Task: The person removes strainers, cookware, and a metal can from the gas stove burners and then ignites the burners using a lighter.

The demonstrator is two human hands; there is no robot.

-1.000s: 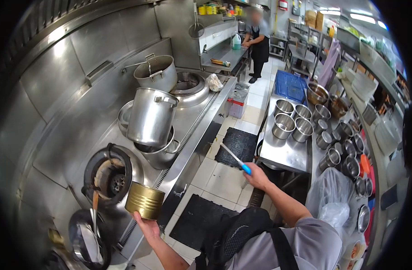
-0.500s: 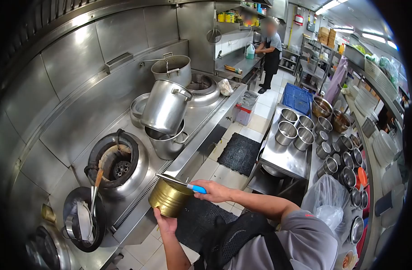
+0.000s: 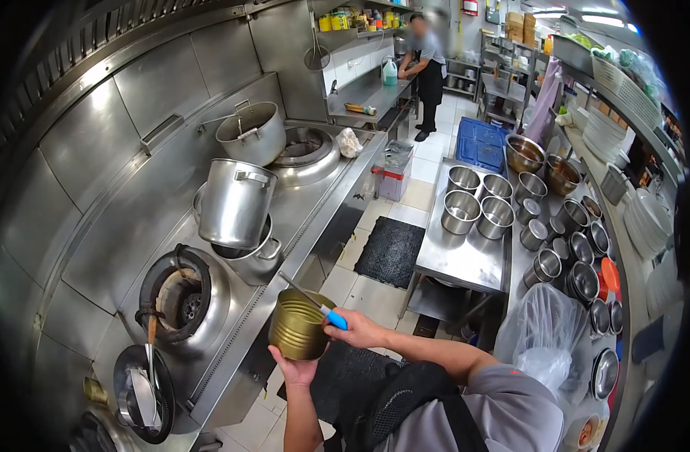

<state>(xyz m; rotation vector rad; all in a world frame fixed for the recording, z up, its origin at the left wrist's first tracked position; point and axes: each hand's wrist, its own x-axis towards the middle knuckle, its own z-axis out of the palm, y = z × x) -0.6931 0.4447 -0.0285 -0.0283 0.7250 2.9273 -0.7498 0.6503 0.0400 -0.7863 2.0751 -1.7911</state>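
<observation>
A large gold-coloured tin can (image 3: 296,328) with ribbed sides is gripped low by my left hand (image 3: 296,367), palm beneath it and fingers up against its side. My right hand (image 3: 354,329) is closed on the blue handle of a slim metal tool (image 3: 305,291), which may be a knife or a sharpening steel. Its shaft slants up and left across the can's rim. The can is tilted a little, and its inside is mostly hidden. Both hands are in front of the stove edge.
Left of me runs a steel stove (image 3: 243,301) with a wok burner (image 3: 186,297), stacked stockpots (image 3: 238,203) and a wok (image 3: 155,392) holding utensils. To the right, a steel table (image 3: 469,256) bears several metal pots. A plastic bag (image 3: 544,331) lies nearby. Another person (image 3: 429,71) stands at the back counter.
The can and both hands have shifted slightly right in view. The tool now slants more steeply, and my right hand sits closer to the can. The camera view has turned a little.
</observation>
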